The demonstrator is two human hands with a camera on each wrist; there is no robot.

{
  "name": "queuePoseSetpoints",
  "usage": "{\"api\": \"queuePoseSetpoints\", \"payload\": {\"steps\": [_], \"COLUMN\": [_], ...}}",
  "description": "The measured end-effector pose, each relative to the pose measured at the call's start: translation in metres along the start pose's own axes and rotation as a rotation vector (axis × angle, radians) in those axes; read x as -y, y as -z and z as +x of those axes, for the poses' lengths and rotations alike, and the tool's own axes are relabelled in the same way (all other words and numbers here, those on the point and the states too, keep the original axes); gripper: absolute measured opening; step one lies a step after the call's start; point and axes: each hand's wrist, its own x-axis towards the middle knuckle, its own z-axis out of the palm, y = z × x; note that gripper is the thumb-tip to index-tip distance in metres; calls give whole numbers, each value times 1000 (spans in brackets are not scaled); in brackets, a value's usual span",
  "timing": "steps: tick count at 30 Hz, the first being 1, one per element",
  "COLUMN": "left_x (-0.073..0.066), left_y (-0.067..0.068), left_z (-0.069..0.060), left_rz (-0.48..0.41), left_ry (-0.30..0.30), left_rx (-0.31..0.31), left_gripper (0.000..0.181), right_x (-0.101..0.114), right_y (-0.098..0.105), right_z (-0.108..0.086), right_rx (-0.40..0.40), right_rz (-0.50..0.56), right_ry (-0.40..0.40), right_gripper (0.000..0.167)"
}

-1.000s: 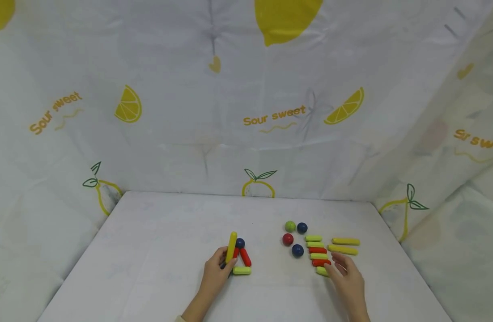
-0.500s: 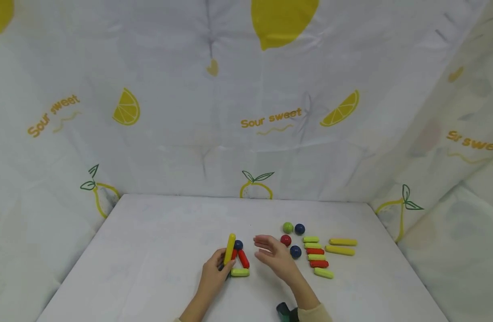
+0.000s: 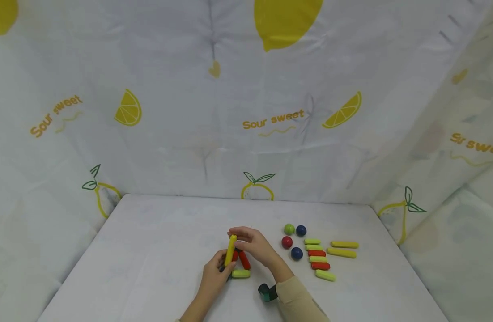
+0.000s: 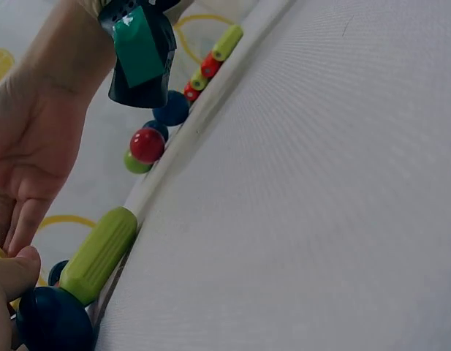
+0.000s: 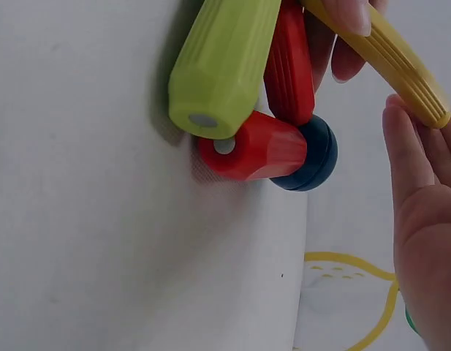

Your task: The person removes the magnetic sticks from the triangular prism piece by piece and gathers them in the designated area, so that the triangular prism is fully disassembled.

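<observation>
The left hand [image 3: 214,273] pinches a long yellow grooved plastic-looking stick [image 3: 230,251] between its thumb and fingers. The stick tilts up between the two hands, and its low end is hidden by the left hand. The right hand [image 3: 256,247] is at the top end, its fingers mostly straight and its thumb apart from them; I cannot tell if it touches the stick. Just beside the left hand is a shiny dark-blue ball [image 4: 53,319], next to one end of a short lime-green grooved stick [image 3: 241,273]. Two short red sticks, one [image 5: 247,150] with a silver dot on its end and another [image 5: 289,66], run to a far dark-blue ball [image 5: 324,153]. A dark gadget [image 3: 266,293] with a green patch sits by the right wrist. Farther right on the white table [image 3: 170,241] are a green ball [image 3: 289,229], a red ball [image 3: 286,242], two more dark-blue balls [image 3: 296,253], a row of six short lime and red sticks [image 3: 318,259], and two long yellow sticks [image 3: 341,253]. Behind hangs a pale cloth [image 3: 170,156] with lemon pictures.
</observation>
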Motion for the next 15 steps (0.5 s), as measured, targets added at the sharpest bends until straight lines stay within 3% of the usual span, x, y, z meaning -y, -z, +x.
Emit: {"api": "queuePoseSetpoints", "payload": {"steps": [4, 12, 15], "left_x": [0, 1, 1], "left_y": [-1, -1, -1], "left_z": [0, 0, 0], "left_rz": [4, 12, 51], "left_ry": [-6, -1, 5], "left_rx": [-3, 2, 22], "left_gripper": [33, 37, 39], "right_x": [0, -9, 3], "right_y": [0, 9, 10], "right_z": [0, 0, -6], "right_rx": [19, -16, -39], "right_rz": [-24, -90, -65], "right_ry": [-21, -20, -43], "right_gripper": [35, 24, 24]}}
